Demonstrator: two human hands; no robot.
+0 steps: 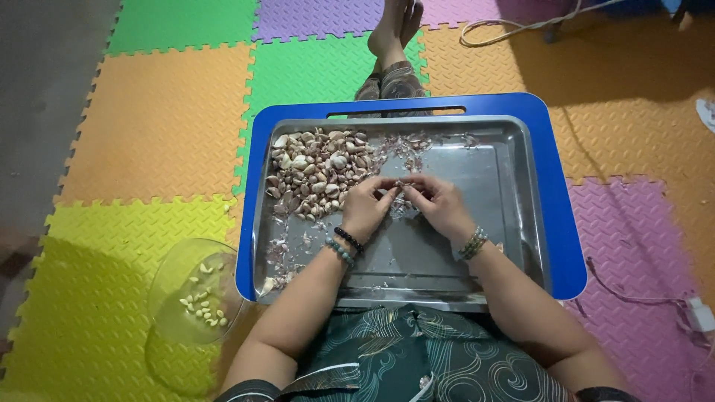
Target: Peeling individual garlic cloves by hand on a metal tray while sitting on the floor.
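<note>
Near frame centre, over shiny rectangular steel tray (pixel 491 216): small pale garlic clove (pixel 400 184) pinched between left hand (pixel 366 207) and right hand (pixel 439 202), fingertips of both clamped on it, equally near. Unpeeled brown-white clove heap (pixel 316 171) up-left, beside left hand.

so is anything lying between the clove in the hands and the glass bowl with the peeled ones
Only the tray's raised left rim and scattered skins lie between the clove, pinched by both hands, and the glass bowl on the mat.

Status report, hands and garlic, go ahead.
Left hand and right hand pinch one garlic clove over the metal tray. Unpeeled pile beside left hand. Nothing blocking.
</note>
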